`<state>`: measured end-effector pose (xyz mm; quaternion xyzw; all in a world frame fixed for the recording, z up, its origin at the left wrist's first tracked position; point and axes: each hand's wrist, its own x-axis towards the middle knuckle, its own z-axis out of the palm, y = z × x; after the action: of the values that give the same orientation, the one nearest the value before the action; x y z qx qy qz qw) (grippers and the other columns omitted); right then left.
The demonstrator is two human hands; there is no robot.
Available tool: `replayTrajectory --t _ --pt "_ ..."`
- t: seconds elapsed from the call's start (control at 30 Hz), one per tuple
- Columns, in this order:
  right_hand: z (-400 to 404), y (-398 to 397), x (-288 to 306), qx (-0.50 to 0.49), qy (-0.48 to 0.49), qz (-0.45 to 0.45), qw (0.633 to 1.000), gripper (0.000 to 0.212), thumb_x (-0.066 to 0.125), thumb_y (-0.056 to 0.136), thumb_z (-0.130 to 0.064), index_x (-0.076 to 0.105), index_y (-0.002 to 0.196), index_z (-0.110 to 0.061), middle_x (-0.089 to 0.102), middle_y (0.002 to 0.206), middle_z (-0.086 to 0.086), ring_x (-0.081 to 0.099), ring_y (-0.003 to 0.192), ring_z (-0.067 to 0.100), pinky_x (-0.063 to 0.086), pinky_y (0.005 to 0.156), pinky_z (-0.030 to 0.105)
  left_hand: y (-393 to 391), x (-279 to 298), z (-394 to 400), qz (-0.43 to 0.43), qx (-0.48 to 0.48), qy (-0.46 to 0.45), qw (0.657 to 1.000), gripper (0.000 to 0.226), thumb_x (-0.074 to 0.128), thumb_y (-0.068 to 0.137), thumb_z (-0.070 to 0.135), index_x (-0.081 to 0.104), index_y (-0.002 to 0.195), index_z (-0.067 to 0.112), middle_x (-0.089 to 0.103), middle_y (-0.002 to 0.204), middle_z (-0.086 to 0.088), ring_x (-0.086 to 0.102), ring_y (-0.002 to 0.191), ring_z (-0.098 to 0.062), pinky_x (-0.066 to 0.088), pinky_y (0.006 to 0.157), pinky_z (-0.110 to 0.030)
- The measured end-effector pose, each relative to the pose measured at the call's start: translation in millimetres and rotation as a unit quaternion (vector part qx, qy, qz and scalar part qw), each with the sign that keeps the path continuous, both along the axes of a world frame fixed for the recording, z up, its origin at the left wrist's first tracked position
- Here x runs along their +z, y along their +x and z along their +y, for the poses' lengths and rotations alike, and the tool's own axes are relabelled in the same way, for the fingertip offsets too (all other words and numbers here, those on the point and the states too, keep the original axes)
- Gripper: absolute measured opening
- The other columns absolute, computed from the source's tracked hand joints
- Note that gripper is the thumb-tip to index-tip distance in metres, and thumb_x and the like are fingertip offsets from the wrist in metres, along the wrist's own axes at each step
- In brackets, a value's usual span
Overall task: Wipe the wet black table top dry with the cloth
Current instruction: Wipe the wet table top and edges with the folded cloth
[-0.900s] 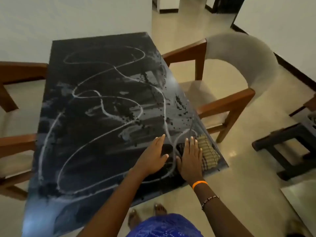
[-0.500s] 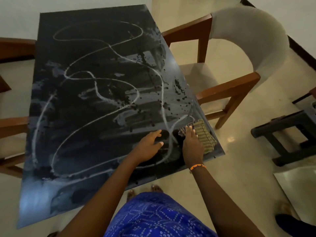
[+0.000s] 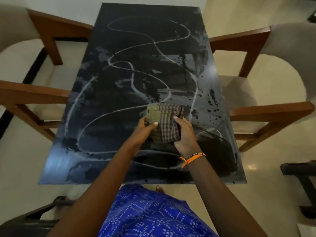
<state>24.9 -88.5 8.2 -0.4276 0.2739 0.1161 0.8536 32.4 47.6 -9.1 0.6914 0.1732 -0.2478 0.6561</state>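
The black table top (image 3: 119,93) fills the middle of the view, wet with pale looping streaks and dark droplets. A folded checked cloth (image 3: 164,123), olive and brown, is held over the table's near-middle. My left hand (image 3: 145,129) grips its left edge, thumb on top. My right hand (image 3: 185,134) grips its right and lower edge, thumb on the cloth. A darker smeared patch (image 3: 217,147) lies on the table at the near right, beside my right wrist.
Wooden chairs with pale upholstery stand on both sides, one at the left (image 3: 32,98) and one at the right (image 3: 266,110), arms close to the table edges. A dark bench (image 3: 301,170) sits at the far right. My feet and blue garment are at the near edge.
The cloth lay flat near the table's right corner under my right hand. Now both hands hold it nearer the table's middle, and the view has swung square to the table.
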Motion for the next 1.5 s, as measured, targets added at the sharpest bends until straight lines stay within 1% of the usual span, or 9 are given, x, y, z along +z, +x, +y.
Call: replayTrajectory --t 0.13,0.33,0.47,0.6,0.7,0.87,1.0,1.3,1.5 --pt "29 18 5 0.066 0.106 0.003 0.992 0.028 0.045 0.095 -0.020 0.062 0.108 -0.003 0.069 0.104 0.018 0.064 0.098 0.033 0.051 0.088 0.049 13 1 43 0.004 0.034 -0.027 0.999 0.051 0.060 0.087 0.030 0.045 0.134 0.019 0.058 0.128 -0.004 0.056 0.115 -0.021 0.046 0.098 -0.041" --pt "92 72 -5 0.168 -0.057 -0.008 0.984 0.035 0.051 0.091 0.000 0.052 0.125 -0.004 0.062 0.118 0.021 0.063 0.101 0.035 0.054 0.082 0.050 47 0 101 -0.030 0.056 0.056 0.996 0.041 0.061 0.088 0.020 0.047 0.127 0.016 0.057 0.114 0.003 0.055 0.096 -0.008 0.048 0.070 -0.018" --pt "144 140 11 0.210 -0.207 -0.093 0.951 0.023 0.051 0.092 -0.001 0.061 0.110 -0.011 0.069 0.103 0.009 0.065 0.099 0.028 0.053 0.085 0.044 95 6 148 -0.074 0.084 0.098 0.989 0.046 0.059 0.089 0.015 0.045 0.132 0.012 0.056 0.127 -0.003 0.053 0.108 -0.012 0.047 0.089 -0.024" --pt "200 215 16 0.199 -0.455 -0.290 0.819 0.027 0.058 0.087 -0.010 0.063 0.114 -0.011 0.067 0.106 0.002 0.061 0.097 0.011 0.050 0.091 0.033 151 11 198 -0.113 0.130 0.172 0.970 0.041 0.056 0.090 0.010 0.048 0.131 0.006 0.056 0.129 -0.012 0.053 0.120 -0.023 0.041 0.098 -0.029" --pt "234 255 -3 0.301 -0.477 -0.380 0.733 0.048 0.066 0.082 -0.030 0.059 0.126 -0.011 0.060 0.126 0.003 0.052 0.116 0.007 0.036 0.103 0.020 186 6 230 -0.143 0.128 0.250 0.949 0.034 0.052 0.091 0.009 0.056 0.125 0.009 0.060 0.125 -0.011 0.055 0.116 -0.023 0.041 0.096 -0.027" --pt "278 293 -71 0.379 -0.646 -0.361 0.555 0.070 0.031 0.086 -0.058 0.036 0.144 -0.019 0.030 0.153 0.006 0.019 0.143 0.027 0.000 0.115 0.040 225 -26 267 -0.132 0.163 0.344 0.915 0.045 0.047 0.085 0.002 0.050 0.130 0.010 0.050 0.131 -0.014 0.047 0.121 -0.030 0.038 0.100 -0.036" --pt "314 307 -112 0.354 -0.755 -0.341 0.434 0.062 0.018 0.094 -0.055 0.024 0.148 -0.027 0.021 0.157 0.003 0.016 0.144 0.029 0.000 0.114 0.055 241 -47 283 -0.120 0.153 0.353 0.915 0.048 0.041 0.090 0.000 0.041 0.137 0.010 0.041 0.140 -0.013 0.039 0.127 -0.027 0.032 0.104 -0.031" --pt "360 433 -116 0.314 -0.773 -0.334 0.439 0.058 0.029 0.094 -0.049 0.026 0.147 -0.028 0.023 0.156 0.003 0.015 0.144 0.030 0.005 0.115 0.054 287 -74 287 -0.189 0.123 0.346 0.911 0.049 0.040 0.089 -0.004 0.041 0.137 0.007 0.044 0.138 -0.011 0.040 0.126 -0.026 0.031 0.103 -0.027" --pt "310 446 -113 0.324 -0.786 -0.312 0.425 0.062 0.021 0.091 -0.054 0.022 0.148 -0.031 0.022 0.156 -0.001 0.018 0.143 0.026 0.009 0.115 0.052 292 -75 283 -0.185 0.133 0.351 0.908 0.049 0.040 0.091 0.000 0.039 0.139 0.007 0.043 0.141 -0.011 0.040 0.129 -0.023 0.030 0.107 -0.028"
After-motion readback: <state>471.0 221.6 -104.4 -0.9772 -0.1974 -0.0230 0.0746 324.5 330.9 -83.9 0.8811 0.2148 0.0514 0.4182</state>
